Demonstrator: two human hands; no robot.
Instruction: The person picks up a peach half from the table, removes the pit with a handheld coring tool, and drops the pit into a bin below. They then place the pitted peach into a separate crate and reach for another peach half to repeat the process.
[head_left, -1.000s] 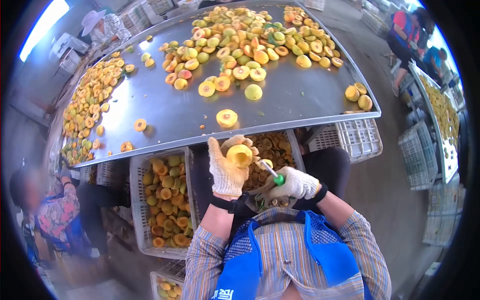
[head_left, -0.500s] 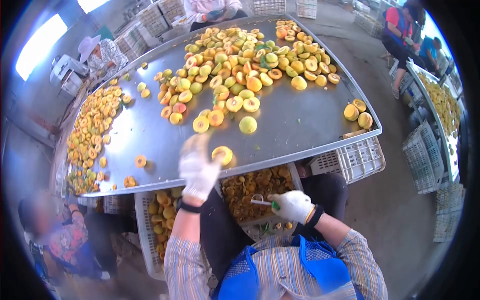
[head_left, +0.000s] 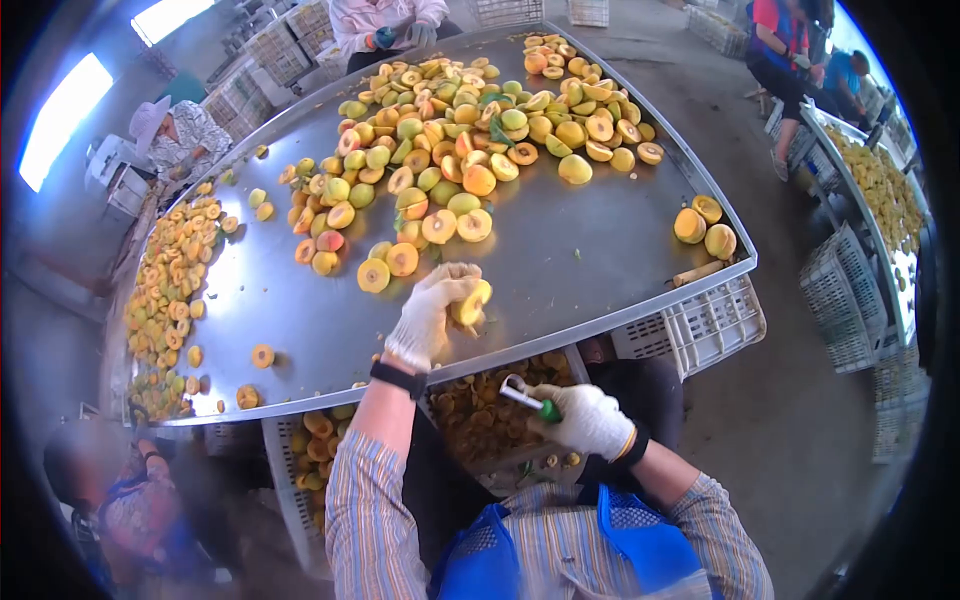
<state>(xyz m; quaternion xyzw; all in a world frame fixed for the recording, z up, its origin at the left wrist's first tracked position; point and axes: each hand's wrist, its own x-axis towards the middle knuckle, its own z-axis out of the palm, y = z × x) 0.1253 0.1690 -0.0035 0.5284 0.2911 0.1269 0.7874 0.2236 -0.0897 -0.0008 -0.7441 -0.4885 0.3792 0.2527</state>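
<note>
My left hand (head_left: 428,318), in a white glove, is closed round a yellow peach half (head_left: 472,302) just above the near part of the metal table (head_left: 560,270). My right hand (head_left: 592,420), also gloved, grips the green handle of a pitting spoon (head_left: 520,394) whose metal loop points up and left. That hand is over my lap, beside a crate of pits and scraps (head_left: 480,415) under the table edge. Beyond my left hand lie cut peach halves (head_left: 403,259), some with the pit showing.
A big heap of peaches (head_left: 470,130) covers the far table; more halves (head_left: 175,270) line its left side. A brown stick (head_left: 698,273) lies at the right corner. Crates (head_left: 715,325) stand below. Co-workers sit at the left and far side; others stand at the right.
My left hand has come down to the right and taken hold of the peach half that lay near the table edge. The pitting spoon now tilts up more in my right hand.
</note>
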